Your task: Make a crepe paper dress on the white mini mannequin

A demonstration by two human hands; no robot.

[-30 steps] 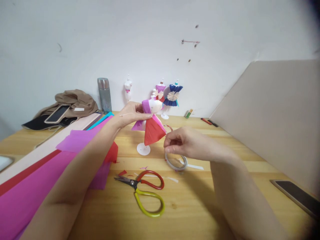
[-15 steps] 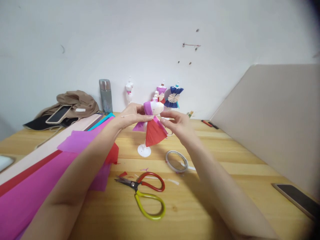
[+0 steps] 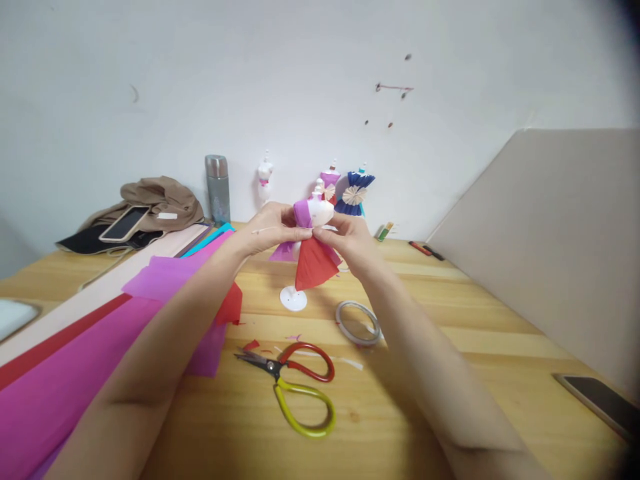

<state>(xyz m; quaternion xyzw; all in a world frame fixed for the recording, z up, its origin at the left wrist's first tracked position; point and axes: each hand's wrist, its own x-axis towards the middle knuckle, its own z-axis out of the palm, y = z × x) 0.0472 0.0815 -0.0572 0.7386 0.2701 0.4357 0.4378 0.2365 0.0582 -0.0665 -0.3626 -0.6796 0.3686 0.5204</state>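
Note:
A small white dress form (image 3: 321, 213) stands on a round white base (image 3: 293, 299), with purple paper wrapped over part of its chest. A pleated red paper skirt (image 3: 315, 265) hangs from its waist, and purple paper (image 3: 284, 252) shows behind it. My left hand (image 3: 273, 227) is closed around the form's waist from the left, thumb on the skirt's top edge. From the right, my right hand (image 3: 349, 235) pinches that same top edge, its thumb tip meeting the left one. The fingers behind the form are partly hidden.
Scissors (image 3: 273, 367) and a tape roll (image 3: 340, 323) lie in front among paper scraps. Coloured paper sheets (image 3: 100, 347) cover the left side. A flask (image 3: 217, 190) and other dress forms (image 3: 354, 193) stand by the wall. A phone (image 3: 600, 400) lies at right.
My right hand has moved left along the skirt's top edge, bringing its thumb to my left thumb at the waist. The whole view has shifted slightly.

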